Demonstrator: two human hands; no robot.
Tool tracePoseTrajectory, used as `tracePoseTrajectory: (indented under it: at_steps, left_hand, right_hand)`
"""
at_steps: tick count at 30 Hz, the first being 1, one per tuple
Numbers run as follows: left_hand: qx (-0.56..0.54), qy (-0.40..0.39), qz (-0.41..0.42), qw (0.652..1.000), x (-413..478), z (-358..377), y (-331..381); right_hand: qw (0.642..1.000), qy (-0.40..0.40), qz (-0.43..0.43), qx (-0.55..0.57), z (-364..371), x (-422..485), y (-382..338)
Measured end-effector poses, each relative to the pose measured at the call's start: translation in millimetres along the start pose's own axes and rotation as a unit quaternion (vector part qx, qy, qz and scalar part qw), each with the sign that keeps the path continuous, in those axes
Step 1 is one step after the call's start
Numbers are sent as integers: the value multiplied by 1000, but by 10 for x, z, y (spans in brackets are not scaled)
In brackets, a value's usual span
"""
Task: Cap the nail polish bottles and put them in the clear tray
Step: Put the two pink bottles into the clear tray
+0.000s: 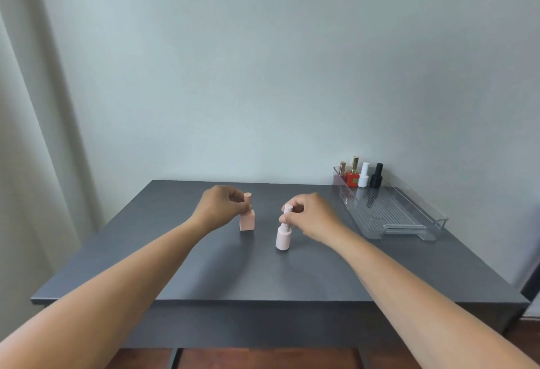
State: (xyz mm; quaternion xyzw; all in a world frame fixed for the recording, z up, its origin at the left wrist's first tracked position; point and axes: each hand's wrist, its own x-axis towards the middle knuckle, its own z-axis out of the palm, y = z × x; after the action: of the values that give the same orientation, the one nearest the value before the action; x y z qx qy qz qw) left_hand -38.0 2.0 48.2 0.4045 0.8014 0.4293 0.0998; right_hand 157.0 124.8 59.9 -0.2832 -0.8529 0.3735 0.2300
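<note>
Two nail polish bottles stand upright near the centre of the dark desk point(204, 275), apart from each other. The left hand point(217, 208) has its grip closed on the cap point(247, 201) of the square peach bottle point(247, 220); the cap sits upright on the bottle neck. The right hand point(312, 216) has its grip closed on the ribbed pale pink cap point(287, 211) directly above the round pale pink bottle point(283, 238); a short section of neck shows between cap and bottle.

The clear tray point(409, 222) lies along the right edge of the desk. At its far end, by the far right corner, four capped bottles stand in a row: rose point(342, 168), red point(353, 177), white point(363, 175) and black point(377, 176).
</note>
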Motion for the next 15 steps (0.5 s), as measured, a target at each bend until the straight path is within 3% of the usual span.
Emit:
tracePoseTrajectory:
  at_steps: [6, 15]
  left_hand:
    - [-3, -7, 55, 998, -28, 79, 458]
    - [-32, -34, 135, 990, 173, 575, 1460]
  right_hand:
    - [997, 31, 9, 69, -431, 14, 19]
    - [986, 143, 9, 83, -1458, 166, 257]
